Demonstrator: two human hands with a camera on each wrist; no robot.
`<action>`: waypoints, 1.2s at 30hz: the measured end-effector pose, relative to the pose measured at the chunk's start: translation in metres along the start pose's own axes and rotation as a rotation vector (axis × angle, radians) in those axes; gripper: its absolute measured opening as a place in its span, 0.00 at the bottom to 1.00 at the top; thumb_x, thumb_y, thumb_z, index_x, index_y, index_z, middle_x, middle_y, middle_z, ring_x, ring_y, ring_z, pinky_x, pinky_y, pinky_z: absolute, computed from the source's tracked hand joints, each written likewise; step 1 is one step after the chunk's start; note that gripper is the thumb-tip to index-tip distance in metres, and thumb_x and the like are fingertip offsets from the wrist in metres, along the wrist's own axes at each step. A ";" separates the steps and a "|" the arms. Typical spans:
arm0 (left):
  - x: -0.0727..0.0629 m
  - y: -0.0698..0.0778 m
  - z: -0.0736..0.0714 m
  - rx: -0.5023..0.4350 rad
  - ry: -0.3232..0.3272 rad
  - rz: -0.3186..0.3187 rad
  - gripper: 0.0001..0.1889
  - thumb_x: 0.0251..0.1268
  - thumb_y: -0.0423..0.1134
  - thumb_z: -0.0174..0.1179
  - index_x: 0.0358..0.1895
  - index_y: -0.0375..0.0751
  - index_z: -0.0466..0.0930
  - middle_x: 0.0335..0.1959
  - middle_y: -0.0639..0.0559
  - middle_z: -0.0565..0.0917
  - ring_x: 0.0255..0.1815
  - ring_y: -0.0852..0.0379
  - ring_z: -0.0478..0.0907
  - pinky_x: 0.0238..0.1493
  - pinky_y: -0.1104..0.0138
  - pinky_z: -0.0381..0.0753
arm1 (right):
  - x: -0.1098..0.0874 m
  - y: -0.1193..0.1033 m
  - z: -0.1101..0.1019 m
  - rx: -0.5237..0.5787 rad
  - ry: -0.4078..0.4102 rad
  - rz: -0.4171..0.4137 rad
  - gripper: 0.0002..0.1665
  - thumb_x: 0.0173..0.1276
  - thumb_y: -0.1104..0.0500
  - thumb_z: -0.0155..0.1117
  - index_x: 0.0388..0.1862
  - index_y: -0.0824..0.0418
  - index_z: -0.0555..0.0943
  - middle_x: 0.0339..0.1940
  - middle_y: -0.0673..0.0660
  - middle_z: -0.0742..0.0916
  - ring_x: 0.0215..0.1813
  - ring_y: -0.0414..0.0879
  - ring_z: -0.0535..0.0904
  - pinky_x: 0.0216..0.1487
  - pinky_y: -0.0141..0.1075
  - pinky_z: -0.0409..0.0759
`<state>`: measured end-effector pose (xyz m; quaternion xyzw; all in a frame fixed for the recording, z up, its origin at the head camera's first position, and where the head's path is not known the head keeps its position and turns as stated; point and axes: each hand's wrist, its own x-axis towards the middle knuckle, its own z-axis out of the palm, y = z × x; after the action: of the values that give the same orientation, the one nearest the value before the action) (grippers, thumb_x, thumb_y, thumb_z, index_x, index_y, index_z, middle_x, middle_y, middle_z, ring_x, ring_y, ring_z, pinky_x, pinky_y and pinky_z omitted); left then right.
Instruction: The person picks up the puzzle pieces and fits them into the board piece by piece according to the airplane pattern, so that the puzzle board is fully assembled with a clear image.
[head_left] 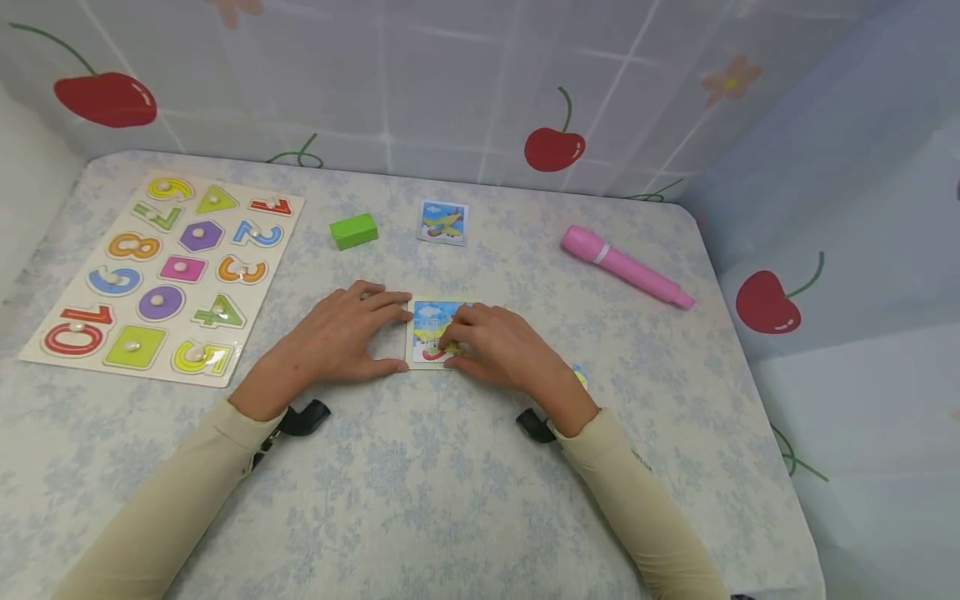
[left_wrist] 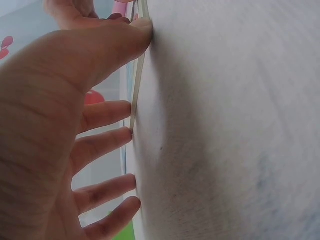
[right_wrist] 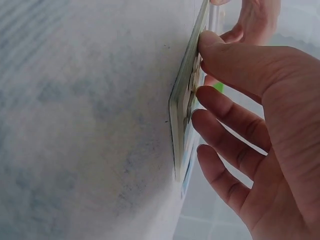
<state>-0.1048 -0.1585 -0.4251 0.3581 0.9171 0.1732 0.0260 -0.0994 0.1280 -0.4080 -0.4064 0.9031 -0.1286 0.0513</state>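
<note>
A small square jigsaw puzzle (head_left: 427, 321) with an aeroplane picture lies in a pale tray (head_left: 409, 346) at the table's middle. My left hand (head_left: 341, 333) lies at the tray's left side, its fingers spread and fairly straight, thumb and fingertips touching the edge. Over the picture's right half is my right hand (head_left: 498, 346), with bent fingers. Its thumb and forefinger pinch a small yellowish puzzle piece (head_left: 454, 347), mostly hidden by the fingers. In the right wrist view, the thumb and fingertips meet the tray's (right_wrist: 177, 135) top side.
A number-and-shape peg board (head_left: 168, 279) lies at left. Behind the hands are a green block (head_left: 354, 232) and an aeroplane picture card (head_left: 442, 222). A pink pen-shaped toy (head_left: 628, 267) lies at right. A colourful scrap (head_left: 581, 377) shows beside the right wrist.
</note>
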 end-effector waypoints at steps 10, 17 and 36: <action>0.001 0.000 -0.001 0.006 -0.001 -0.002 0.37 0.62 0.64 0.76 0.69 0.46 0.84 0.78 0.47 0.76 0.76 0.40 0.69 0.64 0.39 0.77 | -0.016 0.008 -0.010 -0.012 0.018 0.039 0.16 0.72 0.53 0.78 0.57 0.50 0.91 0.51 0.49 0.87 0.51 0.46 0.83 0.50 0.41 0.83; 0.000 0.001 0.000 0.004 0.010 0.003 0.37 0.61 0.63 0.77 0.69 0.45 0.84 0.77 0.46 0.76 0.75 0.38 0.70 0.63 0.39 0.77 | -0.042 0.020 -0.020 0.030 0.084 0.091 0.18 0.71 0.54 0.79 0.58 0.54 0.91 0.50 0.51 0.88 0.49 0.47 0.84 0.48 0.43 0.84; 0.000 0.001 0.000 -0.009 0.006 -0.002 0.38 0.60 0.63 0.77 0.69 0.45 0.84 0.78 0.47 0.76 0.76 0.39 0.69 0.64 0.40 0.77 | -0.113 0.044 -0.027 0.100 0.151 0.223 0.23 0.68 0.54 0.82 0.60 0.56 0.89 0.51 0.52 0.89 0.50 0.48 0.85 0.47 0.45 0.85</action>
<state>-0.1037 -0.1576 -0.4249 0.3567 0.9167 0.1784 0.0251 -0.0614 0.2461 -0.3954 -0.2896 0.9365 -0.1970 0.0174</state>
